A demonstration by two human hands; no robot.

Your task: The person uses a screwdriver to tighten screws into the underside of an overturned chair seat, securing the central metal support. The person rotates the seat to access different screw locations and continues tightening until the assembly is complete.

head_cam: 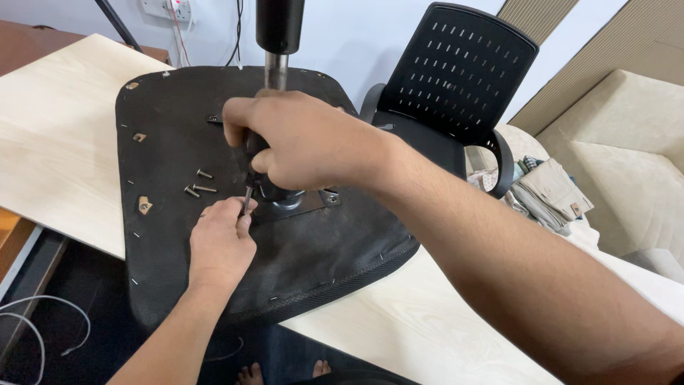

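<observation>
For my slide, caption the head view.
Right hand drives a screwdriver into an upturned chair seat; left hand steadies its tip beside loose screws.

seat underside is showing black fabric, silver staples dotting the edge | table is showing pale wood grain | metal plate is looking silver-grey | loose screws are looking brassy | office chair is showing black with slotted pattern | sofa is looking beige

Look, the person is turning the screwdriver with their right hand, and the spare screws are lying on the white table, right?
Not quite. The right hand does grip the screwdriver, but the head view shows the loose screws lying on the black chair seat underside, not on the table.
</observation>
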